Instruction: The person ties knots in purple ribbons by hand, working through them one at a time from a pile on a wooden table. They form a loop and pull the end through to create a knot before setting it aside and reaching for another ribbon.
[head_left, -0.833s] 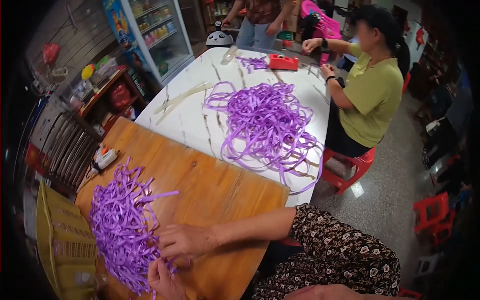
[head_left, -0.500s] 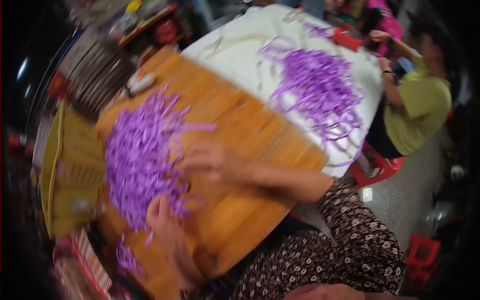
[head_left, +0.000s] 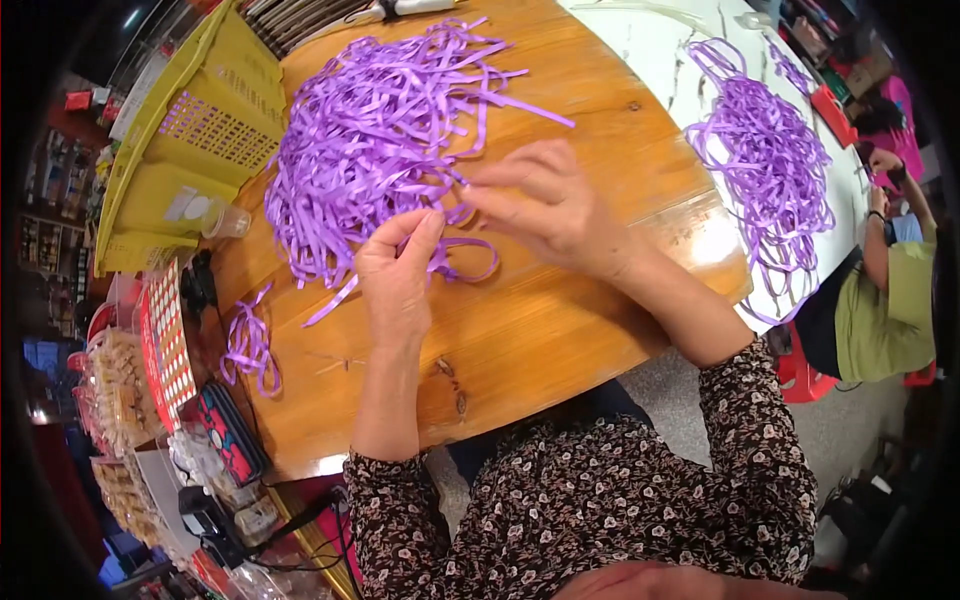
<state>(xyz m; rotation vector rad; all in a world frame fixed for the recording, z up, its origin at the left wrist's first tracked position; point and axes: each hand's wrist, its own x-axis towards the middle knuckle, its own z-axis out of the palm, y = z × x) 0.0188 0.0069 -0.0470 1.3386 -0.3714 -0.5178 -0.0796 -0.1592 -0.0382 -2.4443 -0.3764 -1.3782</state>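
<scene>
A large tangled heap of purple ribbon (head_left: pixel 350 150) lies on the wooden tabletop in front of me. My left hand (head_left: pixel 397 275) is held over the heap's near right edge, thumb and forefinger pinched on a purple ribbon; the gripped bit is mostly hidden by the fingers. A ribbon loop (head_left: pixel 480 262) curves out beside this hand. Just to the right, my right hand (head_left: pixel 555 210) reaches in with its thumb and forefinger close together near the left fingertips. It is slightly blurred, and what lies between these fingers is too small to make out.
A small ribbon bunch (head_left: pixel 250 345) lies at left. A yellow basket (head_left: pixel 225 110) stands beyond it, with a clear plastic cup (head_left: pixel 228 220) nearby. On the white table (head_left: pixel 660 50) at right rests another ribbon pile (head_left: pixel 765 150). A person in a yellow-green top (head_left: pixel 885 320) sits there.
The view has turned and shifted, so the heap now appears higher and more upright. My hands have come closer together, with the right hand's fingers now beside the left fingertips.
</scene>
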